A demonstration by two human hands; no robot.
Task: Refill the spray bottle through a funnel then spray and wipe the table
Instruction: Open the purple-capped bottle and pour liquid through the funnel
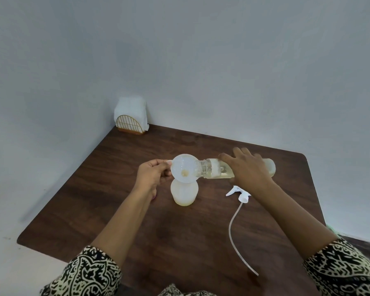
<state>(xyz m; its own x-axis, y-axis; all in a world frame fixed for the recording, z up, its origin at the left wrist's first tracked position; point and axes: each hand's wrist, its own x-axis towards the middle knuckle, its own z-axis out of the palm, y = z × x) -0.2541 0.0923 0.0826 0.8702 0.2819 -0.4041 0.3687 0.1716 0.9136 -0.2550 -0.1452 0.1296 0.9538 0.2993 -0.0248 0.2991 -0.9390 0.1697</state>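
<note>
A white translucent spray bottle (pixel 184 194) stands uncapped in the middle of the dark wooden table (pixel 137 221), a little yellowish liquid at its bottom. A clear funnel (pixel 184 168) sits in its neck. My left hand (pixel 153 174) pinches the funnel's left rim. My right hand (pixel 247 167) grips a clear refill bottle (pixel 212 170) lying almost level, its open mouth over the funnel's right rim, pale yellow liquid inside. The white spray head (pixel 239 193) with its long dip tube (pixel 233 231) lies on the table to the right of the spray bottle.
A gold wire holder with white paper napkins (pixel 131 116) stands at the table's far left corner against the wall. Pale walls close off the far and left sides. My patterned sleeves show at the bottom edge.
</note>
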